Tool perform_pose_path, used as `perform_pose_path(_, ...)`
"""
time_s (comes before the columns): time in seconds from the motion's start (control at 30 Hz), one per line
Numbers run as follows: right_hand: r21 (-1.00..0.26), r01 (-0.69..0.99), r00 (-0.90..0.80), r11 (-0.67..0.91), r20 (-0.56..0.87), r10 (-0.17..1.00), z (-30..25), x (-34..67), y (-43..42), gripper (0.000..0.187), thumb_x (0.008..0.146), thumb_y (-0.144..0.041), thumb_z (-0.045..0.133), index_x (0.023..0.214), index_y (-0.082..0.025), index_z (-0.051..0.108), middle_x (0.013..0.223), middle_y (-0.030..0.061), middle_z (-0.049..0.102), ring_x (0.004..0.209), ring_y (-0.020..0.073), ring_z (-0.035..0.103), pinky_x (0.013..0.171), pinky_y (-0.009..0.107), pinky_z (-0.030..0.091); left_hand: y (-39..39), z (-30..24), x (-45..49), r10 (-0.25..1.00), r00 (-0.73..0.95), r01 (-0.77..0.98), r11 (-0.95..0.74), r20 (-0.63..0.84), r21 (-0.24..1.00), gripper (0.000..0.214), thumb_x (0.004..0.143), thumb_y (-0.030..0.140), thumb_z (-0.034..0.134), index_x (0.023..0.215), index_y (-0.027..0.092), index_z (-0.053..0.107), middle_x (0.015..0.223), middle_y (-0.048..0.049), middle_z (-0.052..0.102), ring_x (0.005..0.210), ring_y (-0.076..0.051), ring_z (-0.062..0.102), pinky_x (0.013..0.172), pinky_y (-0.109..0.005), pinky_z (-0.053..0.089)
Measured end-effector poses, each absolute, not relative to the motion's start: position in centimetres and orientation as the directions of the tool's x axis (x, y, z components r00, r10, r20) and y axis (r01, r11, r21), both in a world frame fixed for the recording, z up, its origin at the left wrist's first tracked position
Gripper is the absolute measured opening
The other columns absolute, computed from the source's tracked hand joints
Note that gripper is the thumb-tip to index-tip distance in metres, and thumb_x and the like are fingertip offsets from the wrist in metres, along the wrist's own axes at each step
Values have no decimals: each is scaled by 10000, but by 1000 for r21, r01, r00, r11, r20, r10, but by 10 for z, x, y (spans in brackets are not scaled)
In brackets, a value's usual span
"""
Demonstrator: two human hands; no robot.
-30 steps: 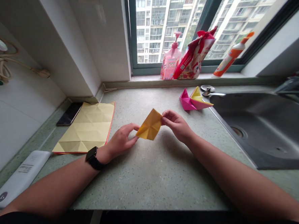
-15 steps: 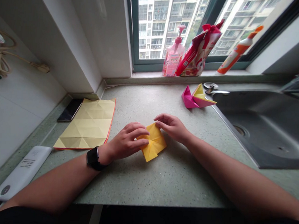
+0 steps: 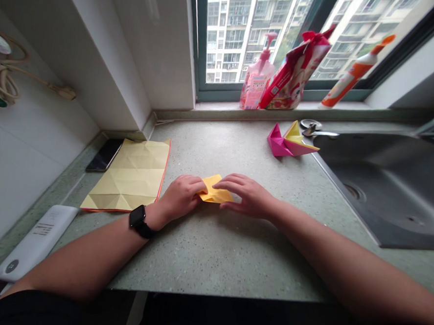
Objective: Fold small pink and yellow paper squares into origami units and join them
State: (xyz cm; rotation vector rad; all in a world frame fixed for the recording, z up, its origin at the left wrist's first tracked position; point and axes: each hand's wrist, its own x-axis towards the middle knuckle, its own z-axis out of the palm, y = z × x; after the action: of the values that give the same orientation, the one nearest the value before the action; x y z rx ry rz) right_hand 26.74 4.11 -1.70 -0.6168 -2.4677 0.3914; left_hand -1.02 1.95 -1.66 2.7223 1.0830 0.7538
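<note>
A small folded piece of yellow origami paper (image 3: 215,195) is between my hands above the speckled counter. My left hand (image 3: 185,195) pinches its left corner, fingers curled, with a black watch on the wrist. Over the paper's right side reaches my right hand (image 3: 248,195), its fingers stretched out and the thumb apart below. Whether those fingertips touch the paper is hard to tell. A pink and yellow folded paper piece (image 3: 293,141) rests farther back, beside the sink.
Creased yellow sheets (image 3: 133,172) lie at left, touching a dark phone (image 3: 105,154). Nearer is a white oblong device (image 3: 35,242). A steel sink (image 3: 391,193) takes up the right. A pump bottle (image 3: 256,84), a red bag (image 3: 298,72) and an orange bottle (image 3: 354,75) stand on the sill.
The yellow paper has turned and tilted, showing a flatter, narrower shape. My left fingers have closed on its left corner. My right hand has shifted from its top corner to its right side.
</note>
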Motion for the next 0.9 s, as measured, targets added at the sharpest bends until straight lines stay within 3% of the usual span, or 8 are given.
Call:
perform_pose_path(0.13, -296, 362, -770, 884, 439, 463, -18, 261, 37, 238, 1028, -367, 726, 1242, -265, 743, 1170, 92, 811, 1067, 278, 755, 972, 477, 610, 17, -17, -5, 666, 631, 613, -742, 399, 271, 158, 909, 82, 681, 986, 211, 731, 951, -42, 782, 843, -217, 704, 795, -344, 518)
perform_pose_path(0.27, -274, 390, -770, 879, 426, 474, -19, 262, 39, 144, 1056, -249, 624, 1106, -260, 759, 1052, 67, 816, 943, 241, 755, 878, 422, 606, 16, -15, -7, 650, 649, 592, -758, 396, 274, 146, 929, 108, 693, 1023, 212, 735, 988, -45, 795, 874, -224, 715, 817, -357, 517)
perform_pose_path(0.43, -335, 403, -754, 852, 405, 517, -20, 265, 41, 191, 1053, -220, 593, 1085, -257, 778, 1015, 69, 810, 881, 230, 739, 799, 378, 590, 14, -10, -8, 610, 675, 538, -792, 415, 289, 107, 1018, 182, 643, 1012, 210, 746, 992, -50, 797, 899, -223, 718, 851, -371, 518)
perform_pose_path(0.63, -419, 428, -747, 801, 336, 574, -19, 267, 40, 257, 1025, -156, 578, 1115, -268, 792, 999, 53, 815, 864, 212, 744, 766, 324, 570, 10, -7, -5, 642, 642, 541, -767, 419, 346, 216, 1095, 240, 579, 964, 189, 743, 890, -39, 754, 766, -180, 662, 752, -320, 497)
perform_pose_path(0.9, -437, 414, -722, 799, 378, 580, -20, 267, 40, 217, 1059, -190, 545, 1029, -217, 758, 915, 57, 797, 749, 170, 694, 706, 286, 512, 12, -9, -6, 650, 644, 543, -760, 403, 357, 308, 1120, 286, 565, 886, 192, 742, 822, -34, 729, 771, -178, 649, 770, -314, 481)
